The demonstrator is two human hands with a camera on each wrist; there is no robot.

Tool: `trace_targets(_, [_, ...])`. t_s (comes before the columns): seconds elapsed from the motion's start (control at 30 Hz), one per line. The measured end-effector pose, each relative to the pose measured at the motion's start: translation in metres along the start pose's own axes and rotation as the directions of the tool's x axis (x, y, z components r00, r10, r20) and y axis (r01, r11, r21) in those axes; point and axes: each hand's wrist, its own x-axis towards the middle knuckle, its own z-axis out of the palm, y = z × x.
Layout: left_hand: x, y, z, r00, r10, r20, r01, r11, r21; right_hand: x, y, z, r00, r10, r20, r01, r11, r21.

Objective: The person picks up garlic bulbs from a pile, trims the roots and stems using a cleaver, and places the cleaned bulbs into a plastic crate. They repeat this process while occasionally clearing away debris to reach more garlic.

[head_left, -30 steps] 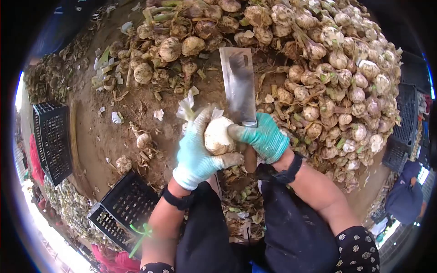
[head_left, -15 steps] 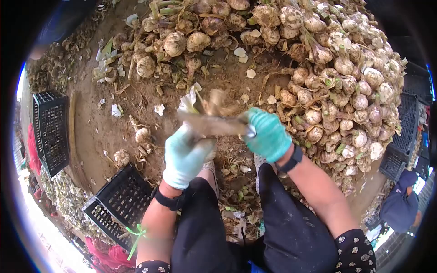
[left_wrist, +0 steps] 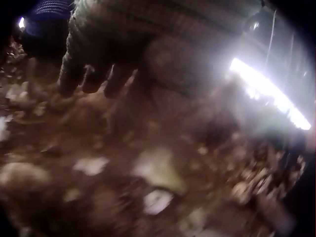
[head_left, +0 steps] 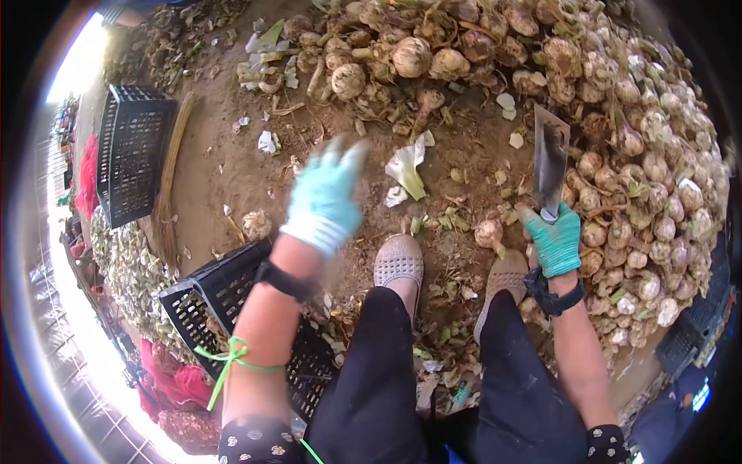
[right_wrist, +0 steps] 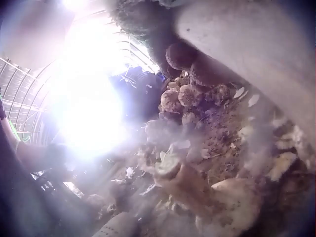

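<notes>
Blurred by motion, my gloved left hand [head_left: 325, 197] is raised over the bare soil with fingers spread and nothing held. In the left wrist view its fingers [left_wrist: 94, 81] hang above the ground. My gloved right hand [head_left: 555, 243] grips the handle of a cleaver [head_left: 551, 151], whose broad blade points away from me beside the garlic heap. Close to that hand, a garlic bulb [head_left: 488, 233] lies on the ground at the toe of the right shoe. A pale green cut leaf piece [head_left: 407, 170] lies between the hands.
A large heap of garlic [head_left: 641, 178] curves along the far side and right. One black crate [head_left: 135, 155] stands at left beside a straw broom [head_left: 171, 185]; another crate [head_left: 232, 286] sits by my left forearm. My shoes [head_left: 399, 259] stand on scattered peelings.
The hands have parted: the left swung leftward and no longer holds the white garlic bulb seen earlier. The right moved off to the right with the cleaver. The view has turned left.
</notes>
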Motion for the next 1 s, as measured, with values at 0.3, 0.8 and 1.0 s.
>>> trace_targets(0.3, [-0.027,-0.109,0.052,0.960,-0.006,0.280,-0.066,0.966,0.248,-0.019,-0.029,0.038,0.981,-0.006,0.193,0.014,0.999,-0.041])
trace_targets(0.8, [-0.034,0.017,0.084,0.969,0.218,0.115,0.107,0.045,-0.993,-0.042,-0.030,0.042,0.802,-0.490,0.342,0.595,0.703,-0.389])
trace_targets(1.0, [-0.027,0.049,0.049,0.908,0.233,0.349,0.400,-0.228,-0.888,-0.048,-0.035,0.036,0.681,-0.542,0.493,0.731,0.459,-0.505])
